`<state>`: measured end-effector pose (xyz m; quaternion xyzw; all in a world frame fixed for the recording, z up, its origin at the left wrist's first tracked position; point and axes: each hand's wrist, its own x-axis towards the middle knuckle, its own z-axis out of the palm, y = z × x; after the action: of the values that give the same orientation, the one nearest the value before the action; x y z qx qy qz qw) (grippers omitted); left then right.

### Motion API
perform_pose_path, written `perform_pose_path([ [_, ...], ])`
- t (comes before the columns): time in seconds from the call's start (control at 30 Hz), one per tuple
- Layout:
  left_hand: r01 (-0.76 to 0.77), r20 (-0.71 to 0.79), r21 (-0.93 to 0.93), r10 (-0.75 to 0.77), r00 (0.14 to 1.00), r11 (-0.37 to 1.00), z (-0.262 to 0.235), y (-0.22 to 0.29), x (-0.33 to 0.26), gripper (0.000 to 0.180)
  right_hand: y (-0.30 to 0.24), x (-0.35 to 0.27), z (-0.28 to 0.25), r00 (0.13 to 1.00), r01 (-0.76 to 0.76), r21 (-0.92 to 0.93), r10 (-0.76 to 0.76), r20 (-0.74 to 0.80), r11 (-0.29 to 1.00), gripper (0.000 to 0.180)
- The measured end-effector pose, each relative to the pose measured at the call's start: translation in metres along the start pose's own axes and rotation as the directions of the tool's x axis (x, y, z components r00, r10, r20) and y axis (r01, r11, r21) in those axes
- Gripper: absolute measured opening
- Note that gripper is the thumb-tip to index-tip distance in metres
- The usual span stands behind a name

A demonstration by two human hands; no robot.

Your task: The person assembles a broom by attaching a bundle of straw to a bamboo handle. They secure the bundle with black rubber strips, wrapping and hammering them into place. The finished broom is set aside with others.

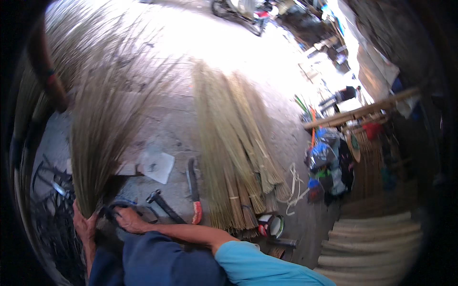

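Observation:
A tall bundle of broom grass (102, 124) stands in front of me with its feathery tops fanned upward. My left hand (85, 224) is closed around its narrow base. Close beside it, my right hand (130, 219) is closed on a black strip (109, 212) that runs up to the foot of the bundle. Its fingertips are partly hidden. A tangle of similar black strips (52, 229) lies to the left of my left hand. Beyond my right forearm are a hammer (164, 207) and a curved blade with a red handle (194, 190).
Several tied grass bundles (234, 157) lie on the floor at centre. A white sheet (157, 167) is near the blade. An open can (271, 225) stands by the bundle ends. Bamboo poles (367, 243) and filled plastic bags (327, 157) are at right; a motorbike (245, 14) is far off.

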<state>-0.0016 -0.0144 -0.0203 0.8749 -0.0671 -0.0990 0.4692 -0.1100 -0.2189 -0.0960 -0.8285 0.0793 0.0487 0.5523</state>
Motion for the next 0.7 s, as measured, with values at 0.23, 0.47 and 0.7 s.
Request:
perform_pose_path([
  [0.23, -0.056, 0.001, 0.204, 0.057, 0.998, 0.977, -0.001, -0.02, 0.002, 0.086, -0.03, 0.015, -0.05, 0.958, -0.285, 0.308, 0.262, 0.115, 0.908, 0.025],
  [0.47, 0.013, -0.008, 0.197, -0.012, 1.0, 0.98, -0.002, -0.033, -0.006, 0.083, -0.213, -0.007, -0.256, 0.982, 0.187, 0.578, -0.166, -0.091, 0.795, 0.024],
  [0.7, -0.037, 0.051, 0.134, 0.03, 0.998, 0.99, -0.019, -0.054, -0.013, 0.081, -0.323, -0.086, -0.289, 0.622, 0.762, 0.15, -0.648, -0.441, 0.629, 0.024],
])
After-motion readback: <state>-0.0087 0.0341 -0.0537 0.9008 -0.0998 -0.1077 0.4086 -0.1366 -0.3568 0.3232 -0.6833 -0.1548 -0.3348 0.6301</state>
